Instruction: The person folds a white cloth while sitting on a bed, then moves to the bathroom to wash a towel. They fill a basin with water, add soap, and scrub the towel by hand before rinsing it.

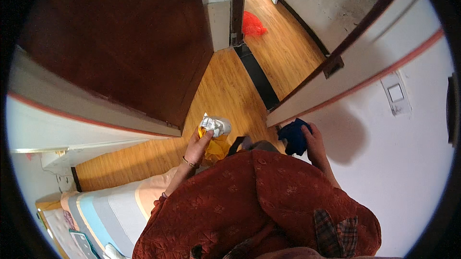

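Note:
My left hand [197, 148] grips a crumpled white wrapper [217, 126], which looks like plastic or paper. A yellow plastic bag [217, 149] hangs below it from the same hand. On the other side, my right hand [315, 143] is closed around a bunched dark blue cloth [295, 137], held close to the white wall. Both hands are out in front of my red quilted jacket [230, 201], well apart from each other.
A dark brown door [119, 43] stands at the left of a doorway with a black threshold strip [257, 75]. Beyond it a red plastic bag [254, 25] lies on the wood floor [230, 82]. A light switch [396, 93] is on the right wall; a striped bed [119, 208] is lower left.

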Demonstrator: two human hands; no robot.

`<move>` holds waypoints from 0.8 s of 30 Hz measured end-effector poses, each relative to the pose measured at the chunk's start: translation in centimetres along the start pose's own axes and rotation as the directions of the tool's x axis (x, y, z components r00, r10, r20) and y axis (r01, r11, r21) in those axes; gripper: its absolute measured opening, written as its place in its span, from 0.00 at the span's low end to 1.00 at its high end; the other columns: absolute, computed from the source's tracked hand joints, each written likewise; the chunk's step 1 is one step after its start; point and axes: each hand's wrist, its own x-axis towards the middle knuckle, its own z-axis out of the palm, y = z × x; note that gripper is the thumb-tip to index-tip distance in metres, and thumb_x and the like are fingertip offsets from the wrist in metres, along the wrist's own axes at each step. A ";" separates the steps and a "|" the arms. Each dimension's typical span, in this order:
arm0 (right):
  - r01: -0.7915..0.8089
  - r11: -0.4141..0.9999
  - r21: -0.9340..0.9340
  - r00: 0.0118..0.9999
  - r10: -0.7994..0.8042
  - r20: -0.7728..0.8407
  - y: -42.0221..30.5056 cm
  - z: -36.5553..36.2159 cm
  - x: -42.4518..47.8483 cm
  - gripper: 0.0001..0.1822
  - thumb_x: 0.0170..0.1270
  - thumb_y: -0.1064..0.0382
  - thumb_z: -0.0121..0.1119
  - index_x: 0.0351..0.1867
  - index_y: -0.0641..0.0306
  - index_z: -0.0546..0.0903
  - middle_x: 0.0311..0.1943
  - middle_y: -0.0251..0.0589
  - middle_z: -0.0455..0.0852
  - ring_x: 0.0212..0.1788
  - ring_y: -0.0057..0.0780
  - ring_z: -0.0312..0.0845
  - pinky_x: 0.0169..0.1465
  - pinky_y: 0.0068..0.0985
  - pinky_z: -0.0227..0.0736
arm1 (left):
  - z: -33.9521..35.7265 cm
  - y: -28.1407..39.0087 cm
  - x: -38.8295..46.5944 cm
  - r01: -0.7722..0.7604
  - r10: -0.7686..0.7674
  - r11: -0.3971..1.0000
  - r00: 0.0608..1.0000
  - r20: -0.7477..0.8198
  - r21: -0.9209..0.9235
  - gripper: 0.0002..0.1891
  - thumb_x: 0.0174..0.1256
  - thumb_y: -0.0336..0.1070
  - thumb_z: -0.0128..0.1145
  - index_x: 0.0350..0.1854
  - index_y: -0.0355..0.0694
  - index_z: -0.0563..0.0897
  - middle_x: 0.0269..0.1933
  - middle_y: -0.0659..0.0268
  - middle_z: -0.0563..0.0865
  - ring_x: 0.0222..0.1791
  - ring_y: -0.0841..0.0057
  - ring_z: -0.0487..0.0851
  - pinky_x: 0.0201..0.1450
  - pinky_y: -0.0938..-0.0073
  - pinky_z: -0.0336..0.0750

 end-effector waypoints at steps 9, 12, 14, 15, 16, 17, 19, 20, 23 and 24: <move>0.002 0.999 -0.036 0.997 0.001 0.081 -3.8 7.7 17.7 0.15 0.72 0.59 0.57 0.52 0.68 0.78 0.42 0.42 0.83 0.44 0.30 0.79 0.48 0.29 0.74 | -1.4 8.6 13.1 -0.031 0.012 0.993 0.987 -0.159 -0.116 0.18 0.72 0.37 0.62 0.60 0.39 0.76 0.48 0.68 0.84 0.45 0.78 0.83 0.46 0.74 0.79; 0.097 0.987 -0.127 0.993 -0.088 0.078 -6.6 9.0 21.3 0.17 0.74 0.56 0.57 0.54 0.67 0.77 0.43 0.39 0.83 0.44 0.25 0.77 0.50 0.25 0.73 | -1.4 12.4 16.9 -0.040 0.034 0.998 0.992 -0.123 -0.046 0.19 0.73 0.38 0.60 0.61 0.38 0.75 0.47 0.66 0.84 0.44 0.75 0.84 0.46 0.73 0.80; 0.103 0.991 -0.088 0.995 -0.103 0.011 -6.9 8.6 22.9 0.17 0.74 0.57 0.57 0.55 0.67 0.77 0.43 0.38 0.82 0.45 0.25 0.76 0.51 0.26 0.72 | 0.2 15.1 20.1 0.048 -0.041 0.997 0.991 -0.124 0.054 0.19 0.73 0.39 0.60 0.61 0.38 0.75 0.46 0.66 0.83 0.42 0.76 0.83 0.43 0.74 0.80; 0.113 0.992 -0.061 0.993 -0.114 -0.014 -7.1 8.4 23.6 0.17 0.74 0.57 0.57 0.55 0.67 0.77 0.43 0.38 0.82 0.45 0.25 0.76 0.51 0.26 0.72 | 1.2 16.5 21.2 0.137 -0.115 0.978 0.983 -0.141 0.156 0.19 0.72 0.39 0.60 0.61 0.39 0.75 0.45 0.66 0.83 0.41 0.76 0.83 0.42 0.74 0.80; 0.104 0.991 -0.082 0.993 -0.109 -0.054 -6.6 8.0 24.1 0.16 0.74 0.58 0.57 0.55 0.66 0.77 0.44 0.38 0.82 0.46 0.25 0.76 0.52 0.26 0.72 | 3.5 17.9 22.1 0.155 -0.117 0.963 0.977 -0.178 0.221 0.19 0.72 0.41 0.59 0.60 0.39 0.75 0.44 0.67 0.83 0.41 0.77 0.82 0.41 0.76 0.79; 0.093 0.990 -0.103 0.990 -0.103 -0.096 -5.6 7.3 24.3 0.15 0.74 0.59 0.57 0.55 0.66 0.77 0.44 0.38 0.82 0.46 0.25 0.76 0.53 0.26 0.71 | 3.8 17.1 24.2 0.112 -0.089 0.974 0.989 -0.122 0.197 0.20 0.72 0.41 0.59 0.61 0.39 0.75 0.44 0.66 0.82 0.40 0.77 0.82 0.41 0.77 0.78; 0.094 0.991 -0.095 0.978 -0.109 -0.176 -5.2 7.4 25.1 0.16 0.74 0.58 0.56 0.56 0.65 0.76 0.46 0.40 0.82 0.48 0.27 0.75 0.55 0.28 0.70 | 3.3 17.4 29.2 0.148 -0.146 0.960 0.989 -0.030 0.237 0.21 0.71 0.40 0.60 0.62 0.38 0.75 0.46 0.65 0.83 0.43 0.75 0.83 0.43 0.74 0.79; 0.099 0.993 -0.070 0.970 -0.112 -0.214 -5.2 7.5 25.4 0.18 0.74 0.57 0.56 0.57 0.66 0.75 0.47 0.42 0.81 0.50 0.30 0.75 0.56 0.31 0.70 | 3.7 18.1 31.2 0.164 -0.178 0.957 0.983 0.038 0.239 0.21 0.71 0.41 0.60 0.61 0.38 0.75 0.47 0.64 0.83 0.44 0.75 0.84 0.44 0.74 0.80; 0.032 0.995 -0.098 0.930 -0.066 -0.363 -4.3 6.2 25.9 0.19 0.75 0.55 0.55 0.58 0.66 0.74 0.48 0.44 0.80 0.53 0.34 0.75 0.58 0.34 0.69 | 9.0 21.0 37.1 0.192 -0.249 0.948 0.944 0.218 0.253 0.21 0.71 0.41 0.60 0.61 0.37 0.76 0.51 0.62 0.84 0.48 0.72 0.84 0.48 0.71 0.81; -0.005 0.994 -0.112 0.910 -0.042 -0.413 -4.3 6.0 26.3 0.19 0.74 0.55 0.55 0.58 0.66 0.75 0.48 0.44 0.81 0.53 0.34 0.75 0.59 0.34 0.68 | 10.3 22.0 39.3 0.182 -0.251 0.945 0.937 0.244 0.273 0.21 0.71 0.42 0.60 0.61 0.37 0.76 0.52 0.61 0.84 0.49 0.72 0.84 0.49 0.70 0.81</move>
